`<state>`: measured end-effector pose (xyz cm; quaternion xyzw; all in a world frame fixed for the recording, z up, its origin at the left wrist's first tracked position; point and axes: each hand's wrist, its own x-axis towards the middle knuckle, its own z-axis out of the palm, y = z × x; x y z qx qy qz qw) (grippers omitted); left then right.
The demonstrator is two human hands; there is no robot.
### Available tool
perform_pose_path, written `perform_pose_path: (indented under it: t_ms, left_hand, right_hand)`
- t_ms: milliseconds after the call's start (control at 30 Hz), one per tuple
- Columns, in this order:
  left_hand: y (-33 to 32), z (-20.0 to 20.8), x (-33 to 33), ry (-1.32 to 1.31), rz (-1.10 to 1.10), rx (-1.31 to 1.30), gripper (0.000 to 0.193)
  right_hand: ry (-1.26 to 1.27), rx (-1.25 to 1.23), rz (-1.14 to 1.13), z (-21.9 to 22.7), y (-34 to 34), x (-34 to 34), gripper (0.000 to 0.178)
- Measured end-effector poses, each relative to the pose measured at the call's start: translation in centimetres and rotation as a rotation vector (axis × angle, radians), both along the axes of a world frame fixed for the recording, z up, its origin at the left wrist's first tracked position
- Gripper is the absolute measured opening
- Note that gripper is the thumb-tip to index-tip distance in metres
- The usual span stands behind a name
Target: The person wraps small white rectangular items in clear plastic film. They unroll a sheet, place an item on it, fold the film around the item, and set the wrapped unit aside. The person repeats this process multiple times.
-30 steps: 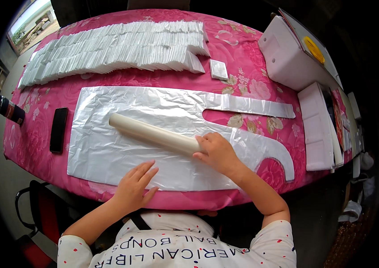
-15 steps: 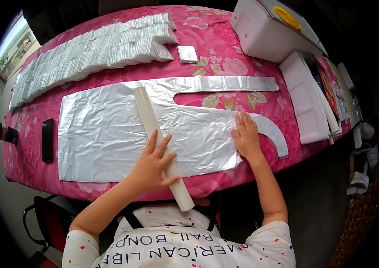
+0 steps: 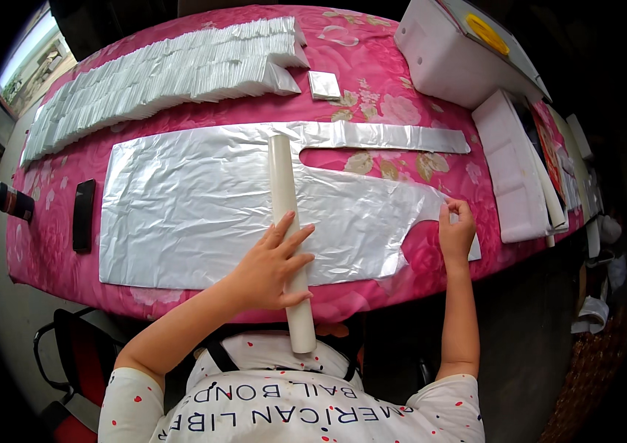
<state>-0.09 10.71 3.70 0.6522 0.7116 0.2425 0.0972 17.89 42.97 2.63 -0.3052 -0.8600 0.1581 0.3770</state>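
Observation:
A silvery plastic vest bag point(image 3: 188, 207) is spread flat and wrinkled, its two handle strips stretching to the right. Across its middle rests a long off-white tube point(image 3: 284, 170), whose near end sticks out past the table edge toward me. My left hand point(image 3: 278, 267) lies on the tube with fingers spread, pressing rather than wrapping round it. At the bag's nearer handle strip point(image 3: 475, 249), my right hand point(image 3: 457, 227) has thumb and fingers pinched together on the film. That hand covers part of the strip.
Rows of folded silvery bags point(image 3: 158, 74) line the far left, with one small folded packet point(image 3: 324, 86) beside them. A black phone point(image 3: 84, 215) and a dark bottle point(image 3: 9, 199) sit at left. White foam boxes point(image 3: 442, 55) stand at right on the pink floral tablecloth point(image 3: 372, 295).
The tube has swung from slanted to nearly straight, its far end shifting right. My right hand has moved right along the handle strip, from lying flat to pinching it.

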Motion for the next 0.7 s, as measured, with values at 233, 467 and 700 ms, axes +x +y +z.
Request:
perform_pose_path:
  t_ms: [233, 467, 700]
  left_hand:
    - [0.5, 1.5, 1.7, -1.05, 0.252, 0.241, 0.037]
    - [-5.3, 0.7, -4.4, -1.634, 0.489, -0.034, 0.018]
    - [-18.3, -0.2, -13.6, -1.161, 0.913, -0.179, 0.015]
  right_hand:
    - [0.106, -1.136, 0.634, 5.7, -15.0, -4.5, 0.02]
    - [-0.269, -0.746, 1.031, 5.9, -22.0, -5.5, 0.043]
    - [-0.379, -0.534, 0.759, 4.9, -22.8, -2.7, 0.026]
